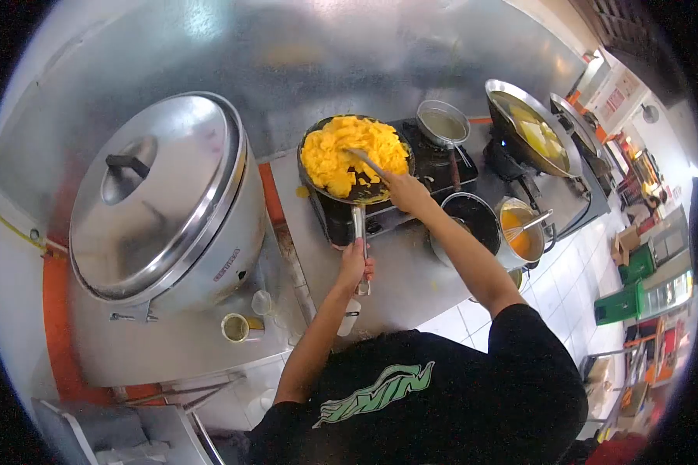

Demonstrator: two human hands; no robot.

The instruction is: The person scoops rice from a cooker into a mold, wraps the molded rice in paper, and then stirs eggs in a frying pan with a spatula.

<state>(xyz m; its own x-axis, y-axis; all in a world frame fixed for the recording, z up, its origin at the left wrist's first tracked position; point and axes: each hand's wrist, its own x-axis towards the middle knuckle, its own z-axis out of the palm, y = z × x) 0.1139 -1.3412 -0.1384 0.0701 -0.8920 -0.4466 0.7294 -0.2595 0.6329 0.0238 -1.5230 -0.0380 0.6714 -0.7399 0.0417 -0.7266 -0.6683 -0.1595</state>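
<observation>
A dark frying pan (pixel 310 183) full of yellow scrambled egg (pixel 337 151) is over the stove (pixel 341 225). My left hand (pixel 354 265) is closed around the pan's metal handle (pixel 359 221), below the pan. Above the pan's right side, my right hand (pixel 408 192) is wrapped round a spatula (pixel 368 161), whose far end lies in the egg. Some bits of egg are on the counter just left of the pan.
A big lidded steel cooker (pixel 171 178) stands at left. To the right are a small strainer pot (pixel 443 124), a black pot (pixel 473 221), a pot of orange liquid with a whisk (pixel 520 232), and a wok of oil (pixel 527 128). A jar (pixel 235 328) stands at lower left.
</observation>
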